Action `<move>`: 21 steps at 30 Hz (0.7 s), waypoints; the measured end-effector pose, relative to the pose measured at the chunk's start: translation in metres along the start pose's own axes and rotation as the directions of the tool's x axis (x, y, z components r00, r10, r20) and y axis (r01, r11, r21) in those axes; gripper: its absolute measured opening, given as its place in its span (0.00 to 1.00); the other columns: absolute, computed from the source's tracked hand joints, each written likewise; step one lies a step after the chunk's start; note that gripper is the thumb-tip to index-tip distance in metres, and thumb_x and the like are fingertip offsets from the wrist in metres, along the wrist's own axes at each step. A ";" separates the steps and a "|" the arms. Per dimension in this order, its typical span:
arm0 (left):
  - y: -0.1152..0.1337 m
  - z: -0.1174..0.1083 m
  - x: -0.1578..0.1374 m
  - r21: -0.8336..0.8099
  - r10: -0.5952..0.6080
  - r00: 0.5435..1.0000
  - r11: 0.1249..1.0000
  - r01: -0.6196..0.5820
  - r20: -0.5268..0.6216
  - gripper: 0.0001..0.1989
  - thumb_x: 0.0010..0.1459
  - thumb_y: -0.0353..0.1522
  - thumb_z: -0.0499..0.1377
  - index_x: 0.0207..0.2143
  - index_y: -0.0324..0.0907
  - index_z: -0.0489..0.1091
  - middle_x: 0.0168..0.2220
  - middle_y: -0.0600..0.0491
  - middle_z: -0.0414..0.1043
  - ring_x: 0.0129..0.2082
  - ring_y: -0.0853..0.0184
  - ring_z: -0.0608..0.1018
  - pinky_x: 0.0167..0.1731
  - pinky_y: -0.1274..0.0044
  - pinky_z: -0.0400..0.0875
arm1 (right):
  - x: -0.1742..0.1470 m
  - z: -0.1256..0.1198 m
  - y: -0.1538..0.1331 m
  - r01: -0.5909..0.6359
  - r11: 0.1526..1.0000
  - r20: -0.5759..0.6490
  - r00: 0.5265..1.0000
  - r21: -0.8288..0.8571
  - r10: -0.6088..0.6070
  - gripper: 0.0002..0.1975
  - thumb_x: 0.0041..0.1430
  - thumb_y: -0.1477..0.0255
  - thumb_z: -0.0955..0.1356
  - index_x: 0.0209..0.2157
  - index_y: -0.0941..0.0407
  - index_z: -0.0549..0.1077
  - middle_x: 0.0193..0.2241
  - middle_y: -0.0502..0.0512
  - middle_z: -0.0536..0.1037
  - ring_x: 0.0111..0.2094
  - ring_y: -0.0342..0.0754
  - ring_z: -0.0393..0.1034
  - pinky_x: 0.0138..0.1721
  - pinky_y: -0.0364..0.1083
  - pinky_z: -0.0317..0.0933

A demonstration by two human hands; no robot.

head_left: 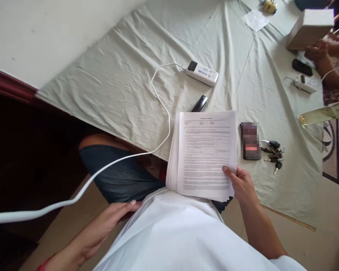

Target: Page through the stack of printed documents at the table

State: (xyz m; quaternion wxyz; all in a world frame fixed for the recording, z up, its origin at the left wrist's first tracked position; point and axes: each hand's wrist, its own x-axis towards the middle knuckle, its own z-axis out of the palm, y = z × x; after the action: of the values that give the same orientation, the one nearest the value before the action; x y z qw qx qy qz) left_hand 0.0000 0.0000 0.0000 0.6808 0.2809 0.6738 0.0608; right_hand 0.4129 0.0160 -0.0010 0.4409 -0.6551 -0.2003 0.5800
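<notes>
A stack of printed paper sheets point(206, 150) lies against my white shirt at the table's near edge, its top page full of small text. The lower right side of the stack is pinched by my right hand point(243, 184), thumb on top and fingers underneath, out of sight. Several sheets fan out a little on the left. Beside my left thigh, my left hand point(125, 209) rests at the shirt's hem with the thumb stretched out; the other fingers are partly hidden. It holds nothing that I can see.
A white power bank point(202, 73) with a white cable point(165, 109) and a dark object point(200, 103) lie beyond the papers. To the right are a phone point(251, 141) and keys point(274, 154). Farther off, another person's hand point(319, 52) is near a white box point(310, 28).
</notes>
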 end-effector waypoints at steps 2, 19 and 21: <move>0.033 0.007 -0.009 0.004 0.125 0.982 0.992 -0.126 0.142 0.27 0.51 0.57 0.64 0.40 0.46 0.84 0.53 0.45 0.79 0.60 0.46 0.74 0.65 0.58 0.62 | -0.004 -0.006 -0.002 0.008 1.000 -0.037 0.999 0.021 -0.007 0.19 0.51 0.60 0.80 0.44 0.51 0.83 0.42 0.54 0.85 0.40 0.57 0.82 0.42 0.51 0.77; 0.104 0.095 0.051 -0.680 0.388 0.906 0.711 -0.178 0.168 0.13 0.53 0.38 0.71 0.27 0.40 0.72 0.29 0.54 0.74 0.28 0.71 0.74 0.30 0.79 0.71 | -0.024 -0.020 -0.007 0.130 0.950 -0.198 0.977 0.283 -0.074 0.22 0.44 0.66 0.82 0.43 0.53 0.82 0.43 0.56 0.85 0.42 0.58 0.82 0.45 0.54 0.79; 0.100 0.098 0.054 -0.670 0.404 0.904 0.711 -0.215 0.139 0.19 0.49 0.41 0.73 0.24 0.41 0.68 0.24 0.58 0.68 0.24 0.72 0.69 0.26 0.79 0.67 | -0.019 -0.013 -0.003 0.078 0.962 -0.141 0.989 0.261 -0.041 0.21 0.44 0.66 0.82 0.42 0.53 0.82 0.42 0.56 0.85 0.41 0.58 0.82 0.45 0.54 0.79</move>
State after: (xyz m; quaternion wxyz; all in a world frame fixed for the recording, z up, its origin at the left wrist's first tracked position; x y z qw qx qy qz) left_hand 0.1272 0.0788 -0.0072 0.8016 0.1475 0.4530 0.3611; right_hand 0.4211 -0.0012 0.0118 0.5546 -0.6213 -0.1100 0.5425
